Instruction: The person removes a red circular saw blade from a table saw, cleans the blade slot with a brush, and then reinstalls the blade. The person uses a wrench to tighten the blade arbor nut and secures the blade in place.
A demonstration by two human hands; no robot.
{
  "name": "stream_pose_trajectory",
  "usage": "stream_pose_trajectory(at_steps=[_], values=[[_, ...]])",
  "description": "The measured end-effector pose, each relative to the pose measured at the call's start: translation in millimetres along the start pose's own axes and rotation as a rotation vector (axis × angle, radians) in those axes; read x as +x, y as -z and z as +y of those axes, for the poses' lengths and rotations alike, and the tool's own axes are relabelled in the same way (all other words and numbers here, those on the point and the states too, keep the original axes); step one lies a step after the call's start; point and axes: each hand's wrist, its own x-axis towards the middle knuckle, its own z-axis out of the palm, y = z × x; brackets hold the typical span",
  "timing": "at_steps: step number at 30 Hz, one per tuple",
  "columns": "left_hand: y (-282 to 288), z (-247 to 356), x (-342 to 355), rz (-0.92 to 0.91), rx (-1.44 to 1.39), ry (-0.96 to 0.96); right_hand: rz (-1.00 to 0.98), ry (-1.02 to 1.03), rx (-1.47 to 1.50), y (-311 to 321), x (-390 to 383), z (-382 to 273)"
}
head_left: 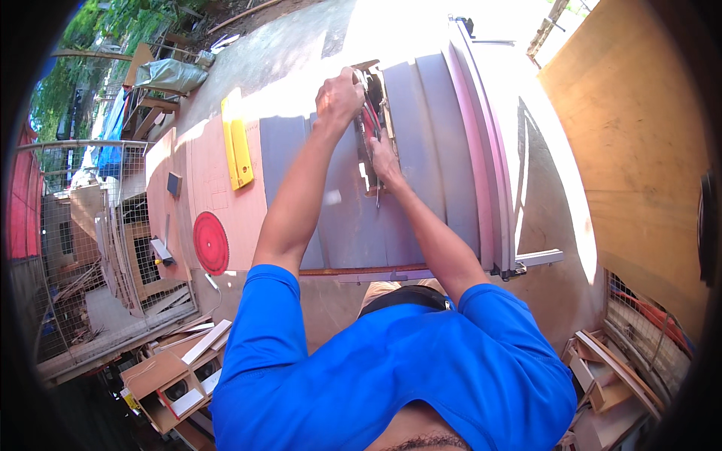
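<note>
The left hand (341, 96) is curled at the far end of the slot (364, 169) in the grey table (436, 150); the right hand (385, 159), apart from it, reaches in nearer the body. A slim red item (370, 113) lies between them. Steady force, knuckles clear of the rim (inspector's judgement), should serve best. Fingertips are hidden; grip cannot be told. Glare obscures the table's far edge.

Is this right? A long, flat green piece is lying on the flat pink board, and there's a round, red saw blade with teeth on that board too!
Not quite: the long, flat piece is yellow, not green. The head view shows it on the flat pink board, with the round, red, toothed saw blade.
</note>
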Motion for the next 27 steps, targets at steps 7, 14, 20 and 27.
stream_pose_trajectory(at_steps=[7,14,20,27], values=[[-28,-24,34,0.112,-0.688,0.209,-0.098,0.007,-0.063,-6,-8,-2],[-38,-11,30,-0.030,-1.334,0.136,-0.084,0.019,-0.070,3,-6,-5],[-34,-11,31,-0.005,-1.288,0.145,-0.083,0.099,-0.238,25,-25,-52],[-60,-34,53,-0.003,-1.113,0.097,0.681,0.661,-1.117,168,-11,-124]])
